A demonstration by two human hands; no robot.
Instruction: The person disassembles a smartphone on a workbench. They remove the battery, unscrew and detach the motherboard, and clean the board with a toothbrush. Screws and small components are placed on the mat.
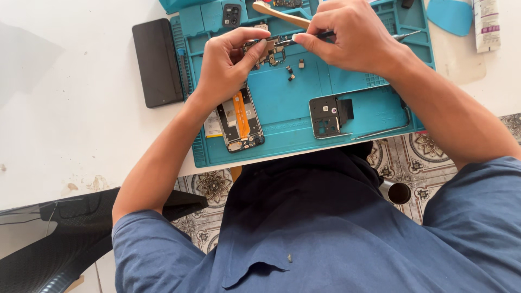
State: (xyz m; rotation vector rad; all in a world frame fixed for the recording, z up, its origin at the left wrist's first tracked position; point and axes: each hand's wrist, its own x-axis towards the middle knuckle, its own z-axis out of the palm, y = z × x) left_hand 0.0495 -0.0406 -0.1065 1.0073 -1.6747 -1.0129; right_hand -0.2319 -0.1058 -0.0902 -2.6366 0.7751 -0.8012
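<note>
**Inspector:** Report the position of your hands.

**Me:** I am pressing my left hand (225, 62) down on the opened phone (239, 122), which is lying on the blue work mat (282, 116) with its orange flex strip facing up. My palm is covering the phone's upper end; its lower end is showing just below my wrist. My thumb and forefinger are closing around a small circuit board (268, 51) at the top of the phone.

**Inspector:** And the right hand?

**Me:** My right hand (353, 38) is pinching a thin dark tool (312, 37), fingers curled tight around it. Its tip is meeting the circuit board just beside my left fingertips, so both hands are converging on that one spot.

**Inspector:** What is lying around them?

**Me:** Two small loose parts (296, 68) are resting on the mat just below the board. A dark inner cover plate (330, 116) is lying further toward me, well apart from both hands. A black slab (157, 62) is sitting off the mat's left edge on the white table (65, 108). A wooden-handled tool (279, 16) is lying behind my hands.
</note>
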